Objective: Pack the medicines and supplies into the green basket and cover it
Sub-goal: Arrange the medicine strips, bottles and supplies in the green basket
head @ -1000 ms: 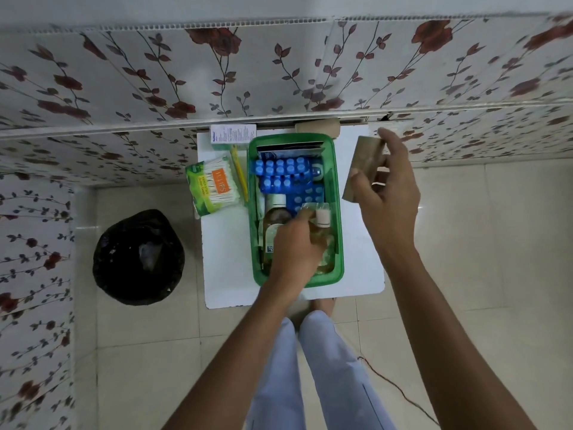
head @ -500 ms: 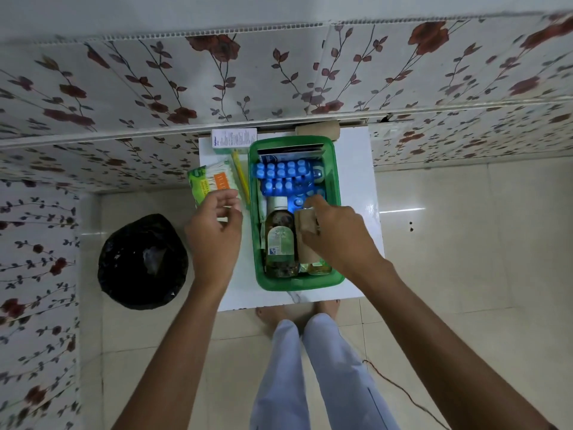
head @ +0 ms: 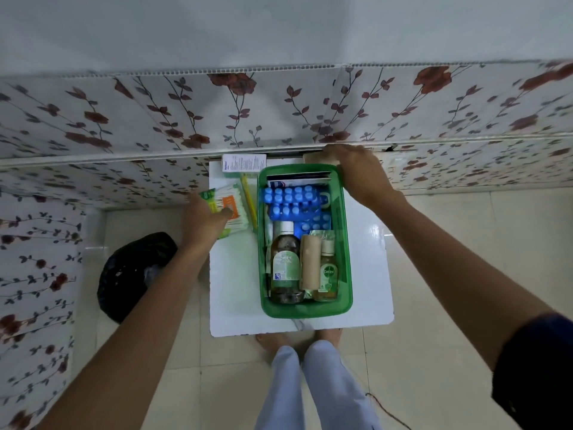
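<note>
The green basket (head: 305, 311) stands on the white table (head: 235, 293). Inside lie blue blister packs (head: 290, 195), a large bottle (head: 285, 262), a tan bandage roll (head: 310, 262) and a small Dettol bottle (head: 328, 271). My left hand (head: 203, 220) grips the cotton swab pack (head: 237, 209) left of the basket. Behind the basket's far right corner, my right hand (head: 356, 172) closes over a second tan roll (head: 311, 158), whose left end sticks out. A white medicine box (head: 245, 162) and a yellow stick-like item (head: 248, 197) lie at the table's far left.
The table stands against a flower-patterned wall (head: 279, 113). A black bin bag (head: 136, 271) sits on the floor to the left. My feet and legs (head: 310, 383) are at the table's near edge. No basket cover is in view.
My right hand has let go of the tan roll in the basket and moved to the roll at the table's back. My left hand has slid forward onto the cotton swab pack.
</note>
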